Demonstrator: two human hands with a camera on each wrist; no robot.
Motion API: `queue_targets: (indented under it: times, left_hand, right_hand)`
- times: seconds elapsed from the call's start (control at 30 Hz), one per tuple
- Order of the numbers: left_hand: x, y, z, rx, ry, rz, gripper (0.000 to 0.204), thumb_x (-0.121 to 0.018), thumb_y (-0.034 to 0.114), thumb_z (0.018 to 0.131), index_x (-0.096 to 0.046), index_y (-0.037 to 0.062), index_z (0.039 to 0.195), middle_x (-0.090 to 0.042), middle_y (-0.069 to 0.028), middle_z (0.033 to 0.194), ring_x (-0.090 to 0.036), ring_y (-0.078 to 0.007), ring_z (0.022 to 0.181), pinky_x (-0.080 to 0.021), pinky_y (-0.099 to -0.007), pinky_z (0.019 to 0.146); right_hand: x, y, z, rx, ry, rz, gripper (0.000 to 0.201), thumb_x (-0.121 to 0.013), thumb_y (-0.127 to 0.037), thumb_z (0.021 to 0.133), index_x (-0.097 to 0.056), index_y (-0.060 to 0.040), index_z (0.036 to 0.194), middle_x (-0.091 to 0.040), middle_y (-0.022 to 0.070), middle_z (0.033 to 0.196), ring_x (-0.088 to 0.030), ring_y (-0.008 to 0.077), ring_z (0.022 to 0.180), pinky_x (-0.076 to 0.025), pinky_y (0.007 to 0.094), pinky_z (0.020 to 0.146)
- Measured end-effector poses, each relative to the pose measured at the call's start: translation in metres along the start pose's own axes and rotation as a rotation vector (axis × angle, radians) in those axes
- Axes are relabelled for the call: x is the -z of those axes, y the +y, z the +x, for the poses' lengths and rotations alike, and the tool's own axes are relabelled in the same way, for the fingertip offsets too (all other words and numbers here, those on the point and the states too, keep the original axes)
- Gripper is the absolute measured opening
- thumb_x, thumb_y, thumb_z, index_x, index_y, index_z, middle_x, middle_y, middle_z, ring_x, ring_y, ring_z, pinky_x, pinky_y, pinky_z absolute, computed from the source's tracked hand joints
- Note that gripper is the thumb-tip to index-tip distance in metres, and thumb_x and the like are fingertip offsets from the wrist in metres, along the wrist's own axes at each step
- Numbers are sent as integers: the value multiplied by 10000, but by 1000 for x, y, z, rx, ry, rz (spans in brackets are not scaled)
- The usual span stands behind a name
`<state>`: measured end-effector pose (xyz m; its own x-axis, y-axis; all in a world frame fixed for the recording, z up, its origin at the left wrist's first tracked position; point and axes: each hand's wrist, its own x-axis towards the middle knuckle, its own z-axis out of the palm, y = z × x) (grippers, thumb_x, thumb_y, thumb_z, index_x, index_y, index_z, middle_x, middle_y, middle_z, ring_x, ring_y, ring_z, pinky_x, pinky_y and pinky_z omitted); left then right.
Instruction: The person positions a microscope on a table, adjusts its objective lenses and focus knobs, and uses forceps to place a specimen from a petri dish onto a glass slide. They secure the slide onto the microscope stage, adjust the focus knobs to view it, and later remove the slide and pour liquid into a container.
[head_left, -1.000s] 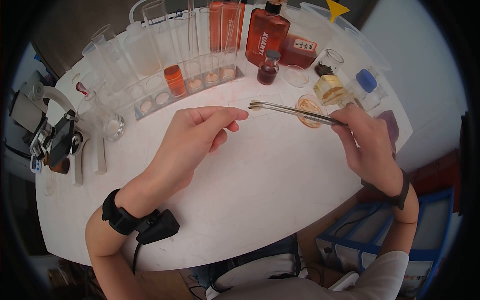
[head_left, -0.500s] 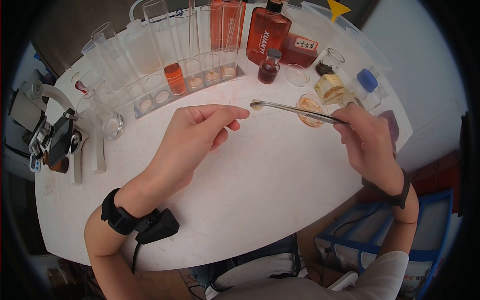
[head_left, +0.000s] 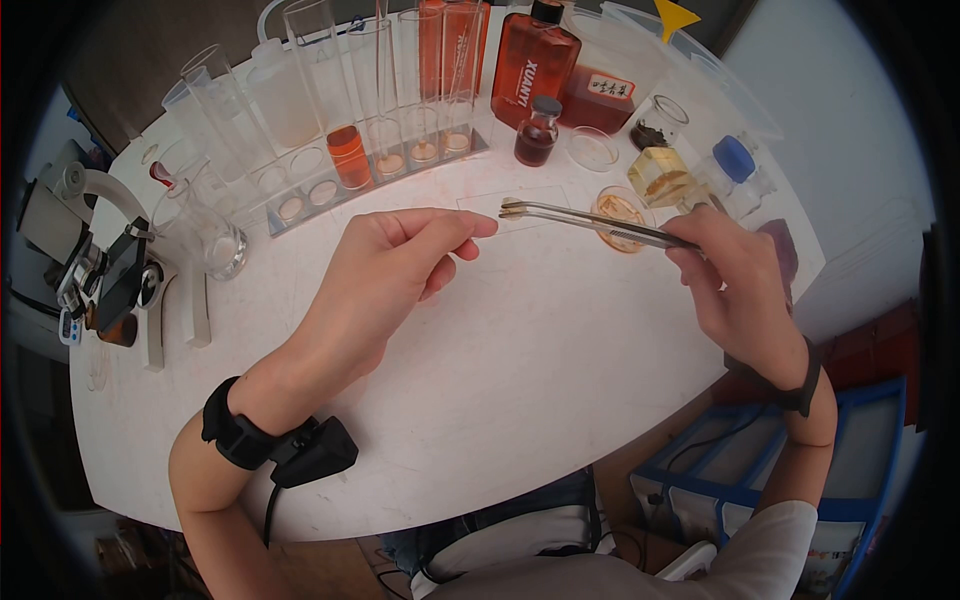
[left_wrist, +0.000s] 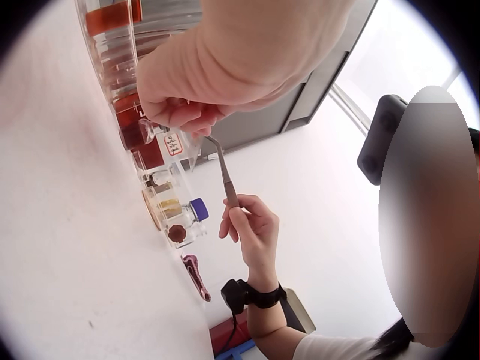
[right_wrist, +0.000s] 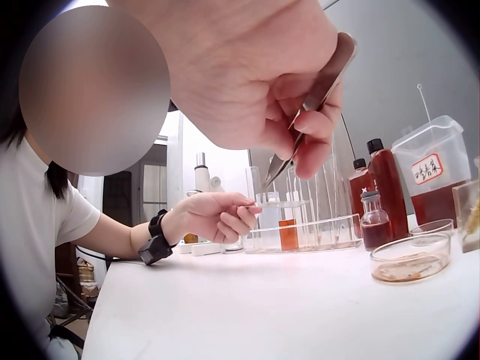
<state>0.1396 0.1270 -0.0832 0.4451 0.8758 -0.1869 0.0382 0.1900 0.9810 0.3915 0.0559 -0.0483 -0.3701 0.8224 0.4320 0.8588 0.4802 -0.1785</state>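
My left hand (head_left: 385, 265) pinches one end of a clear glass slide (head_left: 548, 200) between thumb and fingertips; the right wrist view shows this slide (right_wrist: 283, 203) raised above the table. A small, pale, round piece (head_left: 513, 212) lies on the slide near my left fingertips. My right hand (head_left: 740, 285) grips metal tweezers (head_left: 600, 222), their two tips parted over that piece. The left wrist view shows the bent tweezers (left_wrist: 226, 169) reaching toward my left fingers; whether the tips touch the piece I cannot tell.
Behind the hands stands a rack (head_left: 375, 180) with glass tubes, beside red bottles (head_left: 535, 75). A shallow dish (head_left: 622, 235) with orange-brown matter sits below the tweezers. Jars and a blue-capped bottle (head_left: 733, 162) are at the right; a flask (head_left: 222, 245) and a microscope (head_left: 110, 255) at the left.
The tweezer tips drew together over the small round piece half a second ago and now stand apart again. Both hands have barely moved.
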Motion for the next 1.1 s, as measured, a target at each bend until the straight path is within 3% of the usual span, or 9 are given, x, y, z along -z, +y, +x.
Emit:
queue_targets:
  times: [0.87, 1.1]
  left_hand:
    - [-3, 1, -1, 9, 31, 10, 231, -518, 199, 874, -662, 31, 942, -512, 42, 683, -357, -17, 543, -301, -169, 509]
    - [-5, 2, -3, -40, 45, -34, 202, -559, 190, 851, -657, 35, 935, -596, -4, 763, -386, -18, 558, -304, -163, 520]
  right_hand:
    - [1, 2, -3, 3, 17, -39, 158, -593, 41, 730, -549, 2, 877, -536, 120, 718, -534, 282, 567, -393, 322, 465]
    - [-6, -6, -11, -19, 29, -60, 218, -585, 30, 742, -516, 0, 947, -525, 109, 758, -546, 262, 576, -420, 307, 471]
